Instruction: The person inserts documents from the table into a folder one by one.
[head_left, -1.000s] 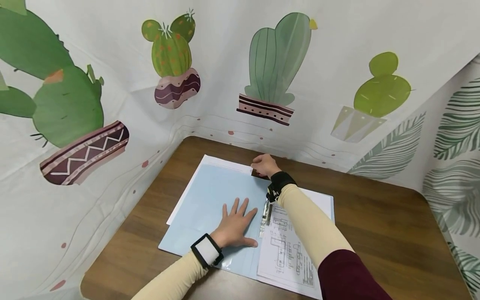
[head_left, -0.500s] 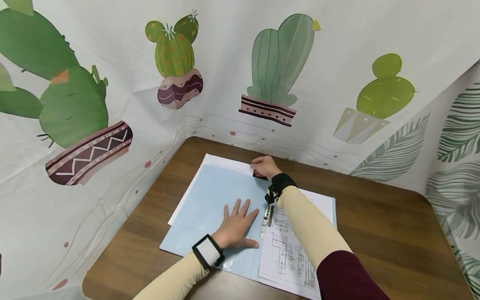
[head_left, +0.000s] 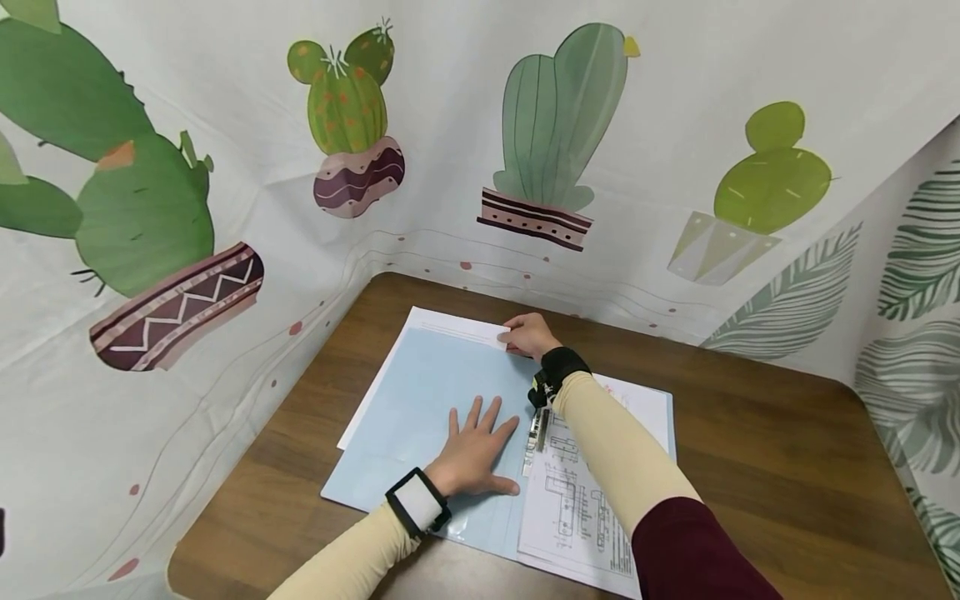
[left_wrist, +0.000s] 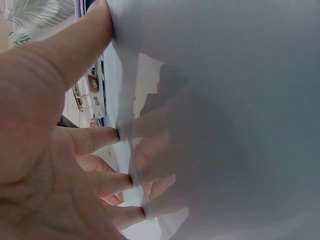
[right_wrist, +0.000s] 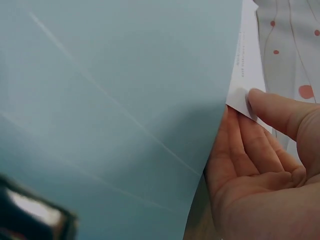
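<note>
left hand (head_left: 474, 454) flat, fingers spread, pressing blue folder cover (head_left: 427, 392) | right hand (head_left: 528, 335) pinching white sheet corner (right_wrist: 239, 96) beyond it | risk: corner could tear or crease if pulled while pinned

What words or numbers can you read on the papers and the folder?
None can be read.
Drawing sheet in the blue folder: line diagrams with tiny print, too small to read.
White sheet pinched by the right hand: a thin line of print along its edge, too blurred to read.
Cactus curtain: pictures only, no words.
</note>
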